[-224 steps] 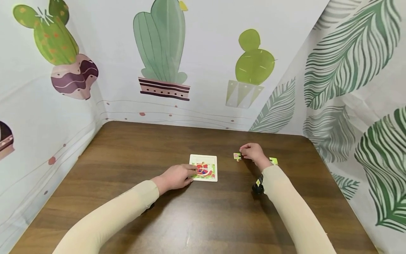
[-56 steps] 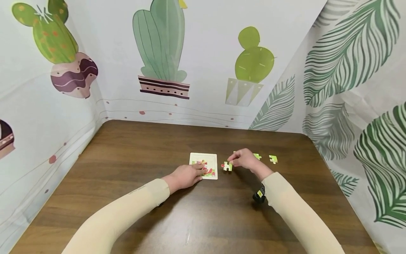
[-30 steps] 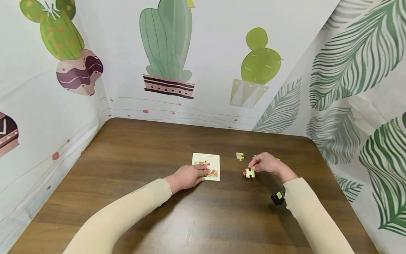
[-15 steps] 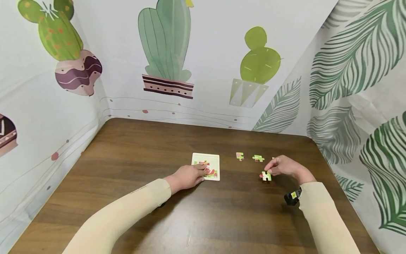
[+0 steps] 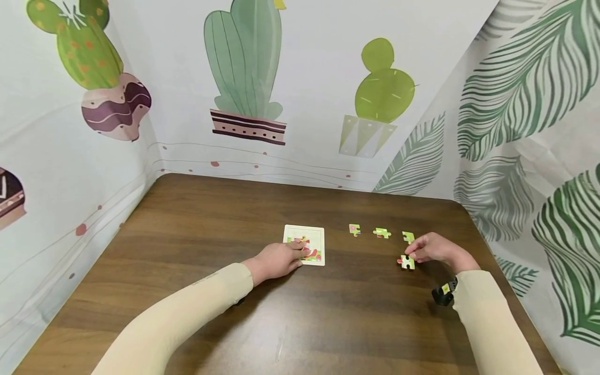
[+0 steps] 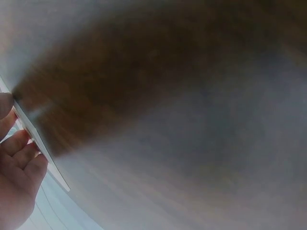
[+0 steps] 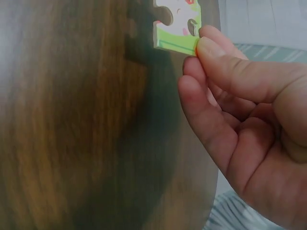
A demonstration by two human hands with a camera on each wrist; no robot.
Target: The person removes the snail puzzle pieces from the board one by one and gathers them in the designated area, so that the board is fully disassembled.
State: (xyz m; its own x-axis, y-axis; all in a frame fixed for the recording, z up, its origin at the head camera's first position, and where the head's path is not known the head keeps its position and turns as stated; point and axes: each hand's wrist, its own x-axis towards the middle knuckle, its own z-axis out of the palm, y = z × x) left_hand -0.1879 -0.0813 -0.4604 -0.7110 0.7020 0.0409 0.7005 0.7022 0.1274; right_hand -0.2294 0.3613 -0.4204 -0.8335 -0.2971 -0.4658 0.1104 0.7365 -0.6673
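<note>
My feed shows a brown wood-grained counter (image 5: 356, 299), a cream tray (image 5: 294, 234) with a red-and-green picture (image 5: 314, 253), and, toward the counter's far right corner, green puzzle pieces (image 5: 382, 233) and a white-and-green piece (image 7: 178, 28).

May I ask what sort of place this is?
Probably a screened-off indoor tabletop nook: white cactus-printed walls stand behind a brown wood-grain table, where small green jigsaw pieces lie beside a square cream puzzle tray.

We see a brown wood-grain table (image 5: 211, 219) — light (image 5: 267, 328) glares off its near part. Beyond it, we find white walls (image 5: 319, 78) printed with potted cacti (image 5: 246, 62) and leaves (image 5: 520, 88).
</note>
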